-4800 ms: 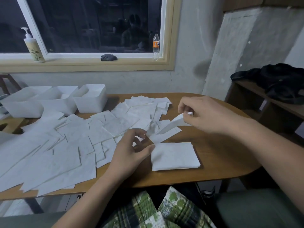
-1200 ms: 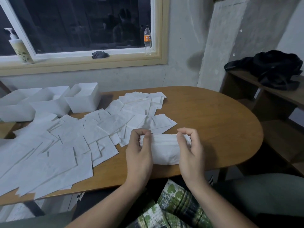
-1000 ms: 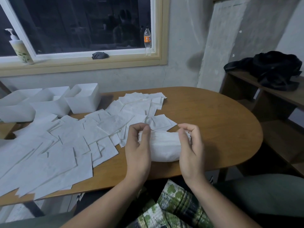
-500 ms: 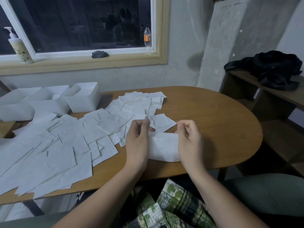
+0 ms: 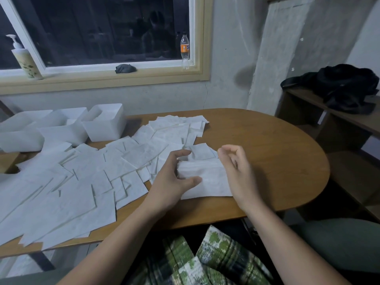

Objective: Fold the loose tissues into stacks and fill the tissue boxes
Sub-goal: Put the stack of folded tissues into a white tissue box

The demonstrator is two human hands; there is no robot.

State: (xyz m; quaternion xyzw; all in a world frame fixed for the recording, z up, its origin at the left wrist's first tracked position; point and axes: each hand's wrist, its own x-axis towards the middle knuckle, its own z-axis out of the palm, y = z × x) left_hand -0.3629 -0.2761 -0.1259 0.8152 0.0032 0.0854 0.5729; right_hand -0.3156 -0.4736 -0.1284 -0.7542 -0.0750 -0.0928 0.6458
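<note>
down near the front edge of the rounded wooden table (image 5: 277,161) lies the folded stack (image 5: 207,179), a soft, thick pad of white tissue with a faintly embossed surface. its upper layers are doubled over into a rounded roll along the far side, and a flat sheet spreads out beneath. the left hand (image 5: 170,177) grips the stack's left end: the thumb lies across the top and the fingers (image 5: 181,153) curl round the far edge. the right hand (image 5: 236,173) stands on its edge at the stack's right end, slightly blurred, its fingers loosely curled with nothing between them; whether the palm touches the tissue i cannot tell. to the left the loose tissues (image 5: 82,182) cover most of the tabletop, thin flat squares and rectangles overlapping at all angles, some hanging past the near edge. behind them, at the far left, three tissue boxes (image 5: 104,124) stand side by side, white, smooth-walled, open-topped tubs with rounded corners. on the pale window sill sit a pump bottle (image 5: 25,60), a crumpled dark cloth (image 5: 125,68) and a clear plastic bottle (image 5: 185,51) with an orange label. a heap of black fabric (image 5: 339,89) lies on a dark wooden shelf at the right, and green plaid cloth (image 5: 205,260) covers the person's lap.
</note>
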